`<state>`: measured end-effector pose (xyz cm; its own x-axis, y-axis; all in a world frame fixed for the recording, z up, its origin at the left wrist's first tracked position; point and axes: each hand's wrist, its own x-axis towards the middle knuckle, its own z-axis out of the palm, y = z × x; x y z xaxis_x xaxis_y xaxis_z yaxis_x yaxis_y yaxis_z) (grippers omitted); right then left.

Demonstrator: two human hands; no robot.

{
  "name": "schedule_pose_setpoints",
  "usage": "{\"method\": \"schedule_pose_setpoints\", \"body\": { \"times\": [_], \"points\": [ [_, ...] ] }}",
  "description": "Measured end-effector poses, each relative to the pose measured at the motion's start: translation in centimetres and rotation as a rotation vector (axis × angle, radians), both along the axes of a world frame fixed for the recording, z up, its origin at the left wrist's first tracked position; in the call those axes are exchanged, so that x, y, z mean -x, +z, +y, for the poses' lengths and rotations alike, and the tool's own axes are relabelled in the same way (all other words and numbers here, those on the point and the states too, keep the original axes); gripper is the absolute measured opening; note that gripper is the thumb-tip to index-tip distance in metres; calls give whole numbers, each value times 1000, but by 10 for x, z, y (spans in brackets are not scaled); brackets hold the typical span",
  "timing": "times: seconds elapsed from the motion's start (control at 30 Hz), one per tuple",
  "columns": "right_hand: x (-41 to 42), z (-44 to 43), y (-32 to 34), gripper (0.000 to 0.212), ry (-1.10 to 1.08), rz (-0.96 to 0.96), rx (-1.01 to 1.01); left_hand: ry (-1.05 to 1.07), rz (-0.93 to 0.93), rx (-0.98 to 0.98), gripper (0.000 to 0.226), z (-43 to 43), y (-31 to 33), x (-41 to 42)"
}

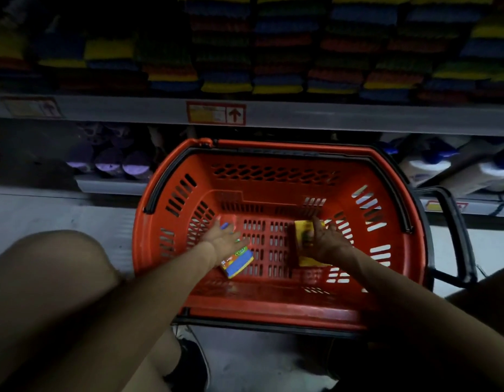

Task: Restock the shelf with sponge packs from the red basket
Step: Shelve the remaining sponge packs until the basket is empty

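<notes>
Inside the red basket (267, 188), the right hand (327, 241) clasps a yellow sponge pack (306, 260) standing on edge on the basket floor's right side, thumb across its face. The left hand (222, 239) lies over a blue-and-green sponge pack (238, 261) on the floor's left side; I cannot tell whether it grips.

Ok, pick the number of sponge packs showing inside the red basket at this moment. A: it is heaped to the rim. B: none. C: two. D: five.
C: only two packs show in the red basket, a blue-and-yellow pack under the left hand and a yellow pack gripped by the right hand; the rest of the basket's floor is bare.
</notes>
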<state>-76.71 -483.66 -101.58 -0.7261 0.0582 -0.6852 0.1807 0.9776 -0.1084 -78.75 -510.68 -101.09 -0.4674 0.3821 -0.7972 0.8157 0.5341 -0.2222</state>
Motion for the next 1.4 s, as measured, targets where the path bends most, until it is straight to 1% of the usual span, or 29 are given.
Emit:
{"method": "schedule_pose_setpoints", "body": {
  "times": [0.1,0.27,0.37,0.43,0.53,0.6,0.67,0.73,0.8,0.87,0.9,1.0,1.03,1.07,1.1,1.13,1.2,1.27,1.33,1.4],
  "points": [
    [-1,-5,-11,110,-11,30,-21,-52,32,-23,83,-1,-4,1],
    [-1,-5,-21,101,-56,-2,72,-76,69,-107,71,-3,-5,0],
    [0,-8,-20,104,-102,-1,118,27,93,-147,78,-3,1,-2],
    [3,-12,-18,108,-144,15,144,112,125,-181,86,-3,6,-3],
    [6,-15,-16,118,-148,35,181,279,155,-320,99,-6,18,-4],
    [7,-18,-13,129,-116,23,183,402,143,-439,102,-11,28,-8],
    [5,-23,-12,131,-112,9,169,581,104,-572,102,-17,41,-14],
    [1,-29,-11,122,-71,20,128,797,49,-722,92,-25,51,-22],
    [-3,-33,-7,113,-50,37,105,1043,-41,-896,70,-33,57,-28],
    [-3,-34,0,112,-77,36,115,1266,-133,-1077,49,-38,66,-33],
    [-3,-35,6,114,-98,53,121,1341,-178,-1145,44,-41,74,-35],
    [1,-43,31,123,-168,146,200,1562,-249,-1295,35,-47,93,-37],
    [2,-47,41,129,-170,160,229,1656,-282,-1340,37,-50,100,-39],
    [2,-50,54,131,-162,176,249,1754,-325,-1394,46,-52,106,-40],
    [2,-53,67,124,-160,205,266,1841,-370,-1437,55,-55,112,-40],
    [2,-55,80,113,-157,248,288,1909,-399,-1491,57,-57,118,-41],
    [1,-58,111,89,-171,341,345,1993,-401,-1613,48,-59,138,-44],
    [2,-58,144,72,-199,425,423,2065,-433,-1733,43,-60,157,-47],
    [0,-56,176,64,-224,479,539,2102,-481,-1777,42,-64,173,-52],
    [-3,-50,204,60,-277,484,700,2117,-510,-1774,42,-67,193,-59]
  ]
}}
